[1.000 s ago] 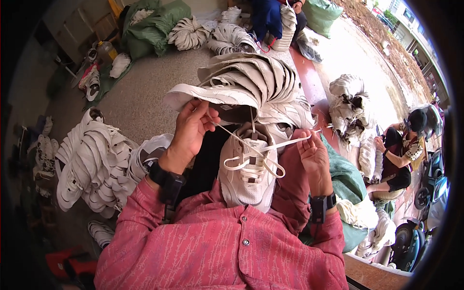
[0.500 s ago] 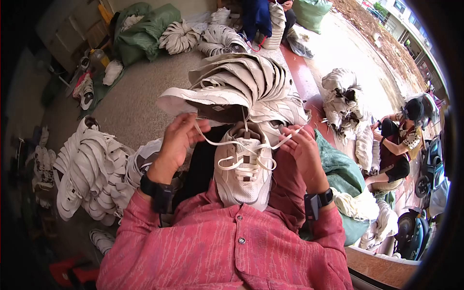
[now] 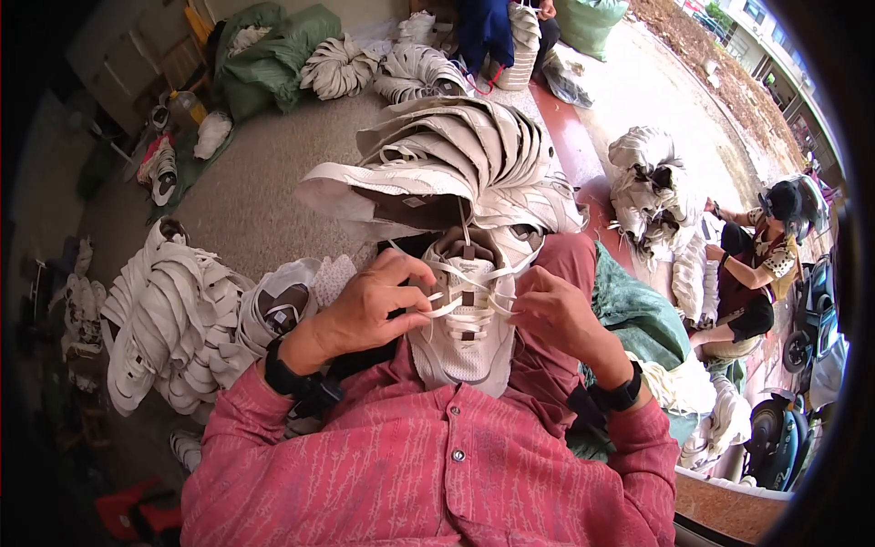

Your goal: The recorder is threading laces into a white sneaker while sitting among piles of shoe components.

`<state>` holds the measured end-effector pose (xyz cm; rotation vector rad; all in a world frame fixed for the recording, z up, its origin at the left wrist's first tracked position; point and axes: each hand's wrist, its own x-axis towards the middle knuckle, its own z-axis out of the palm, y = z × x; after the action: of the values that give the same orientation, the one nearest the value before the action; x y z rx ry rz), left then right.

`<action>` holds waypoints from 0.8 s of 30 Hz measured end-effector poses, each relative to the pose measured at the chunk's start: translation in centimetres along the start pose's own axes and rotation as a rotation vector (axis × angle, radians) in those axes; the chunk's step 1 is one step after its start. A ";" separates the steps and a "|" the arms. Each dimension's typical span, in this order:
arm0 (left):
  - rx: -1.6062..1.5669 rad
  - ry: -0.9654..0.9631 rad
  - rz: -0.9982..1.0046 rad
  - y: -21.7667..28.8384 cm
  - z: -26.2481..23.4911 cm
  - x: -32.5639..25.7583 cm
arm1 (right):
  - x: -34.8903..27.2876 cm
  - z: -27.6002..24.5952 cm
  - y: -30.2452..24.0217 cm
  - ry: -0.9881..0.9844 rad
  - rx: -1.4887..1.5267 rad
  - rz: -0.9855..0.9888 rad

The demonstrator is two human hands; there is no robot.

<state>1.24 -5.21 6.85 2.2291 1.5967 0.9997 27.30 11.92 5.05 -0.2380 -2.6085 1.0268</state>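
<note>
A cream-white shoe upper (image 3: 459, 361) rests on my lap, its toe toward my shirt. White shoelace (image 3: 467, 322) runs across its eyelets, with loops standing out at both sides. On the left side my left hand (image 3: 375, 299) pinches a lace loop between thumb and forefinger. Opposite it, my right hand (image 3: 558, 312) is closed on a lace loop at the right row of eyelets; its fingertips are partly hidden. Just beyond the shoe upper lies a fanned stack of nested white shoe uppers (image 3: 474, 150), touching its collar end.
More piled uppers (image 3: 169, 310) lie at the left, and another pile (image 3: 652, 187) at the right. Green sacks (image 3: 638, 305) lie beside my right knee. A co-worker (image 3: 752, 264) sits at the far right; another person (image 3: 488, 36) sits at the back.
Both hands have come down and inward from the lace ends beside the collar to the loops at the eyelets. The shoe upper has stayed in place.
</note>
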 end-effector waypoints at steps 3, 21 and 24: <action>-0.070 -0.010 0.061 -0.2 0.2 1.5 | 0.0 0.1 -0.4 0.041 -0.110 0.002; -0.026 -0.161 0.090 -1.5 2.1 4.2 | -3.0 1.8 0.1 0.016 1.096 0.410; -0.031 -0.197 0.068 -1.2 0.9 4.0 | -3.2 2.2 0.6 -0.001 1.087 0.474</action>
<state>1.62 -0.95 7.18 2.2943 1.4220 0.7863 29.49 10.06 2.39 -0.5612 -1.6451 2.3796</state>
